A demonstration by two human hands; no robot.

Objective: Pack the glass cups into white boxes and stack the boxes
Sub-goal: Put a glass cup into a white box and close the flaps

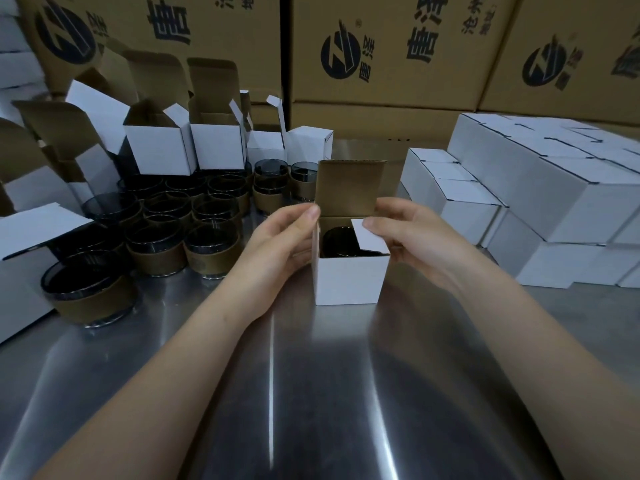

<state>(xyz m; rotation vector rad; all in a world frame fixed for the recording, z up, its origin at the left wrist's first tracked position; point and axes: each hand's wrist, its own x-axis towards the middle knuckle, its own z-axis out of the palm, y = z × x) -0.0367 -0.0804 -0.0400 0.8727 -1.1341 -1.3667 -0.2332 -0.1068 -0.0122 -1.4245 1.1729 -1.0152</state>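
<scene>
White box (349, 278) upright on steel table (311, 393) between my hands, mouth up, tall lid flap standing vertical at far edge. Glass cup (341, 242) inside, rim up. My left hand (280, 240) grips box's left wall, thumb at lid hinge. My right hand (412, 237) grips right wall, thumb pressing side flap (369, 235) inward over cup. Loose cups (173, 230) crowd left of left hand; closed box stack (519, 188) near right of right hand. Table runs wide toward me, under forearms.

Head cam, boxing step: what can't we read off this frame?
Head view only.
- Glass cup: mostly hidden inside the white box, behind its walls and flap.
- Left hand, right hand: fingertips partly hidden behind that box.
- Closed boxes, right: cut by frame edge; contents unseen.
- Carton print: blurred, cut by top edge.
</scene>
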